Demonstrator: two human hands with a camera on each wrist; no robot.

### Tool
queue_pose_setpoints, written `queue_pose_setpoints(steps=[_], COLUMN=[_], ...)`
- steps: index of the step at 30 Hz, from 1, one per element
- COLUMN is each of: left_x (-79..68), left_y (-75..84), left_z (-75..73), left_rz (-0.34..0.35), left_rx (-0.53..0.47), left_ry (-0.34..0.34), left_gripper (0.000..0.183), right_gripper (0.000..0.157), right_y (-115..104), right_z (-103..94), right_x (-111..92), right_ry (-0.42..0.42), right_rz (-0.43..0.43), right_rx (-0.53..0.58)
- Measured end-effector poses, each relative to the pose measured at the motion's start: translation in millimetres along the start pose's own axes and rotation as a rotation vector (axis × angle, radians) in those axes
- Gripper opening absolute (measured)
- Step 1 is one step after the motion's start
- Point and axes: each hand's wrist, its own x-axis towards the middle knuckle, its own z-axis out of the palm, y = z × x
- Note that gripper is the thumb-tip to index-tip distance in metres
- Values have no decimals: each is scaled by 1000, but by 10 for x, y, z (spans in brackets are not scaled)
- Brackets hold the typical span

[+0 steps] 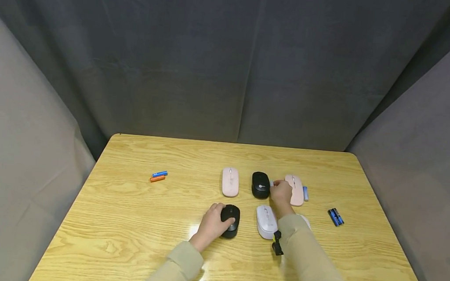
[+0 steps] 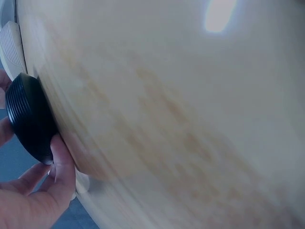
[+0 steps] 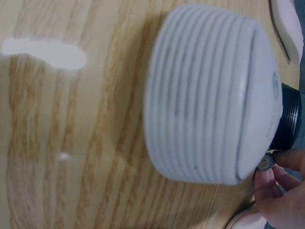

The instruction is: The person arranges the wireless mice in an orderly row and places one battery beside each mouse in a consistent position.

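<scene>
My left hand [image 1: 211, 224] grips the sides of a black mouse [image 1: 230, 218] on the table; the left wrist view shows that mouse [image 2: 31, 119] between thumb and fingers. Farther right, my right hand [image 1: 281, 192] is between another black mouse [image 1: 260, 185] and a pink mouse [image 1: 294, 191]. Its fingertips pinch a small battery [image 3: 266, 163], whose round end shows in the right wrist view; the hand hides most of it in the head view. A white mouse [image 1: 266, 222] sits just in front of the right hand, beside the wrist.
Another pink mouse [image 1: 230, 182] lies at the middle back. A blue battery [image 1: 160, 174] and an orange battery [image 1: 157, 179] lie at left. Blue-and-black batteries [image 1: 335, 217] lie at right, and a light blue battery [image 1: 305, 193] beside the right pink mouse. My right forearm partly covers a white object [image 1: 305, 221].
</scene>
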Motion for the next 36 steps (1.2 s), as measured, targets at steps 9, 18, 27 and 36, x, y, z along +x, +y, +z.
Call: queue_pose_setpoints(steps=[9, 18, 27, 36], left_x=[0, -3, -5, 6], left_y=[-8, -6, 3, -10], left_z=[9, 3, 2, 1], left_rz=[1, -10, -14, -13], left_rx=[3, -3, -9, -9], left_ry=[-5, -16, -16, -11], left_gripper=[51, 52, 52, 52], right_gripper=[28, 29, 33, 37], right_y=[28, 43, -4, 134], right_z=[7, -4, -237, -679], right_x=[6, -9, -32, -9], right_ry=[12, 7, 46, 82], right_rz=[-17, -43, -222, -480], right_rx=[-35, -50, 55, -22])
